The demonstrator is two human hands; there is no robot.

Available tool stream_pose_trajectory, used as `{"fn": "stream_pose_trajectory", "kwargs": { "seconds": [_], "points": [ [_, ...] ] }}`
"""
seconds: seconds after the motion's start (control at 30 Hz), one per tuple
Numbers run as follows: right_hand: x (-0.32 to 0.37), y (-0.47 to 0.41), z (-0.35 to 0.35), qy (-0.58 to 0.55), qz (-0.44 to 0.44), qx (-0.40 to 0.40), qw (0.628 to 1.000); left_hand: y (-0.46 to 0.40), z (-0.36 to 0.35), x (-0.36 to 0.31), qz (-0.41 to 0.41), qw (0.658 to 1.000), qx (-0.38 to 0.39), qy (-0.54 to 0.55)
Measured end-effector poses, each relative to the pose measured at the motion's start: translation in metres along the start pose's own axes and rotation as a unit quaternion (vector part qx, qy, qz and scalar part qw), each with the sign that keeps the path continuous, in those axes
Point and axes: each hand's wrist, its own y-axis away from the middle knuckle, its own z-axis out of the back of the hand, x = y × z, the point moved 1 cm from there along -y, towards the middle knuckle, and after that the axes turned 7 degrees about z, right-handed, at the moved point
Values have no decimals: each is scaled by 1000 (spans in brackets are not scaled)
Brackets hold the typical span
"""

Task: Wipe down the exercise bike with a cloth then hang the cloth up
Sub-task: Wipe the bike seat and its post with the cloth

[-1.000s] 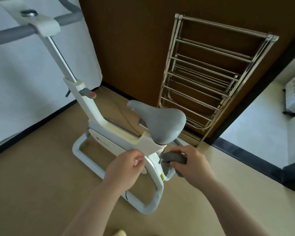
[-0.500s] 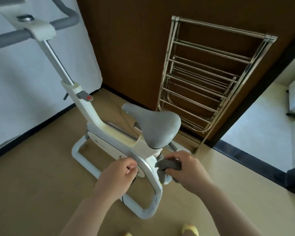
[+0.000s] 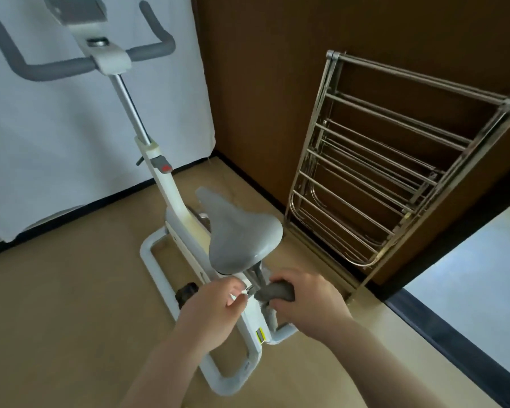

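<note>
We have both hands low behind the seat (image 3: 239, 234) of the exercise bike (image 3: 171, 198), one bike and one cloth (image 3: 277, 290) in sight.

Our right hand (image 3: 304, 301) is clenched round the grey cloth, bunched against the post just under the seat; our left hand (image 3: 215, 304) has its fingers curled at the white frame beside it, and we cannot tell whether it pinches anything. One folded metal drying rack (image 3: 395, 172) leans on the brown wall close right of the bike. A white curtain (image 3: 56, 142) hangs behind the grey handlebars (image 3: 56, 67).
</note>
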Motion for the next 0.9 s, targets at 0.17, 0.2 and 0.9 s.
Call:
{"fn": "stream_pose_trajectory", "kwargs": {
  "seconds": [0.17,0.2,0.9],
  "points": [
    [-16,-2,16,7,12,17,1000,15,3,-3,32,999,-26,-14],
    [-15,-4,16,3,16,21,1000,14,8,2,41,998,-36,-12],
    [-13,-48,20,-51,33,-2,998,-40,29,12,31,998,-46,-9]
  ]
}}
